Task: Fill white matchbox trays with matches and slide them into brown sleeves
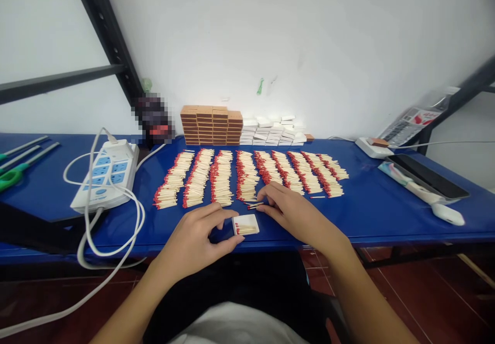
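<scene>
Head view, matchbox tray at left hand fingertips, right hand just behind

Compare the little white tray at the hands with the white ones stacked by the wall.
The tray lies alone up front, a few matches inside, gripped by the left hand; the stacked trays sit piled at the back, untouched. Both are small and white.

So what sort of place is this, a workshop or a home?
Probably a small matchbox-packing workbench: rows of red-tipped matches lie on a blue table, stacked brown sleeves and white trays stand against the wall, and the left hand steadies an open tray holding a few matches.
</scene>
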`<move>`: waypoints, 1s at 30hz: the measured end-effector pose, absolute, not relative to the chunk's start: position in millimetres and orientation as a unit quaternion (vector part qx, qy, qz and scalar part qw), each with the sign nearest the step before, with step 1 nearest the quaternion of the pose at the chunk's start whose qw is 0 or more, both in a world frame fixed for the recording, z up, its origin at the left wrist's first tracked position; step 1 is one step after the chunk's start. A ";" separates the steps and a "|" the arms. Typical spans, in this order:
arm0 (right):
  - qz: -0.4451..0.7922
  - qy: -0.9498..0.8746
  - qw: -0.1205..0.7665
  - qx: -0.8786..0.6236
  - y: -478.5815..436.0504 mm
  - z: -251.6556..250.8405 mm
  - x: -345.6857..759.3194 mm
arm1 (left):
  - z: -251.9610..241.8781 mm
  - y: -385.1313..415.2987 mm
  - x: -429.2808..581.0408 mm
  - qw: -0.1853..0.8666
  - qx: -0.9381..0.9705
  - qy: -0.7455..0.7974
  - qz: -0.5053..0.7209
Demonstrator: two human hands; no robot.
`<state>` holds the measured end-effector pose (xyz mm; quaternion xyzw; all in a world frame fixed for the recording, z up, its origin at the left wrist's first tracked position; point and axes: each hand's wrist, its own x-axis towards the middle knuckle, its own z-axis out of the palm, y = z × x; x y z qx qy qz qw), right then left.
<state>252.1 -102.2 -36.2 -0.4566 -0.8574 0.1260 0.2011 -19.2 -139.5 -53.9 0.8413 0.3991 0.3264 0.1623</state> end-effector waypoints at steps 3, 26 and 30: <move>0.124 -0.859 0.203 -0.454 -101.2 -37.3 252.1 | -54.8 -139.5 -19.5 0.161 0.841 0.399 0.327; 0.122 -0.870 0.213 -0.429 -125.9 -25.3 233.0 | -53.9 -138.9 -17.6 0.164 0.836 0.409 0.327; 0.094 -0.878 0.189 -0.430 -128.6 -30.8 222.3 | -54.4 -138.7 -17.9 0.161 0.837 0.407 0.328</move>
